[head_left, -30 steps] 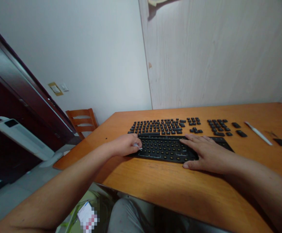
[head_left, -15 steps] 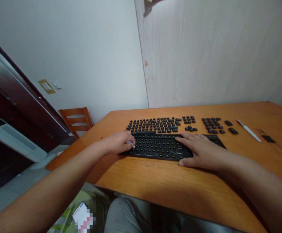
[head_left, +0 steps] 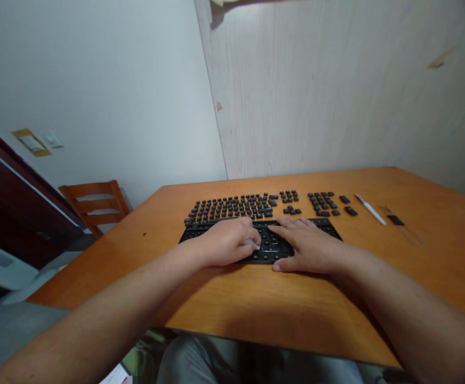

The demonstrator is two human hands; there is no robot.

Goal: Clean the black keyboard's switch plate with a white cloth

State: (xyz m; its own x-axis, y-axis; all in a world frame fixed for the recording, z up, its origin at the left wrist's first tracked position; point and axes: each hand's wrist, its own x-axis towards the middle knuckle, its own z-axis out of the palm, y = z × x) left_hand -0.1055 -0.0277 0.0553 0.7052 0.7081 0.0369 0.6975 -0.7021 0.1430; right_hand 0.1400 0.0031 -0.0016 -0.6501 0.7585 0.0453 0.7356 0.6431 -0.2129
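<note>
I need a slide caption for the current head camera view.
Right hand on a bare keyboard, left hand pinching something white over it, loose keycaps beyond.

We see a black keyboard (head_left: 265, 238) with yellowish dots, black keys (head_left: 232, 207), an orange-brown table (head_left: 264, 296), a white, red-tipped stick (head_left: 371, 210) and a pale, grey-streaked panel (head_left: 316, 96).

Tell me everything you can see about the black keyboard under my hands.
The keyboard is a long black base, plastic by its look, lying flat on the wooden table, nearer than the loose keycaps. Its visible part lacks keycaps, showing rows of small yellowish spots and thin pale outlines. The right hand rests spread on its right part; the left hand hides much left of centre, contact unclear.
</note>
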